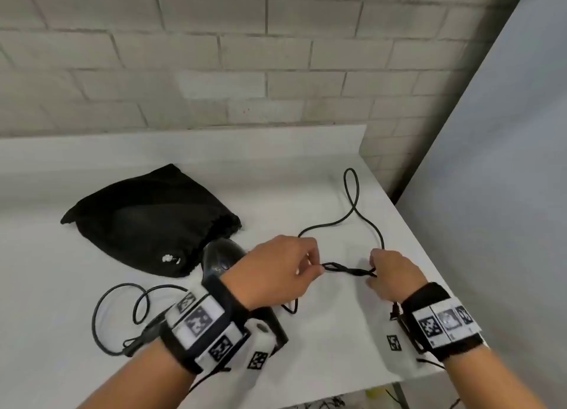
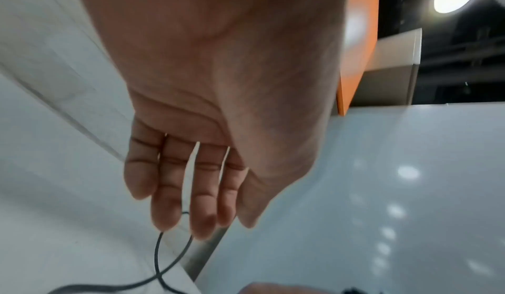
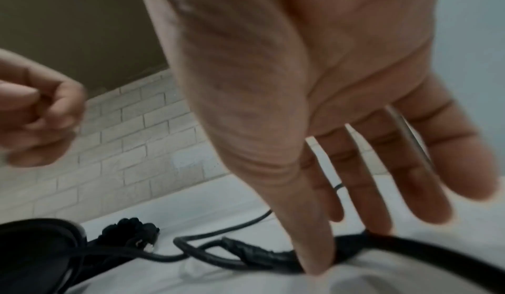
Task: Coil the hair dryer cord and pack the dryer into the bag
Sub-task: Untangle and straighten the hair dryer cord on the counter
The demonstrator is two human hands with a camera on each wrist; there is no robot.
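A black hair dryer (image 1: 221, 259) lies on the white table (image 1: 46, 285), partly hidden under my left wrist. Its black cord (image 1: 349, 270) runs twisted between my two hands. My left hand (image 1: 316, 269) pinches one end of the twisted stretch with curled fingers. My right hand (image 1: 372, 273) pinches the other end; in the right wrist view its thumb (image 3: 314, 255) presses on the cord (image 3: 218, 253). More cord loops far right (image 1: 352, 193) and near left (image 1: 122, 310). The black drawstring bag (image 1: 147, 218) lies flat behind the dryer, its mouth toward it.
A grey brick wall (image 1: 245, 71) stands behind the table's raised back lip. The table's right edge (image 1: 429, 255) runs close by my right hand, with a pale panel (image 1: 506, 163) beyond it. The near edge lies under my forearms.
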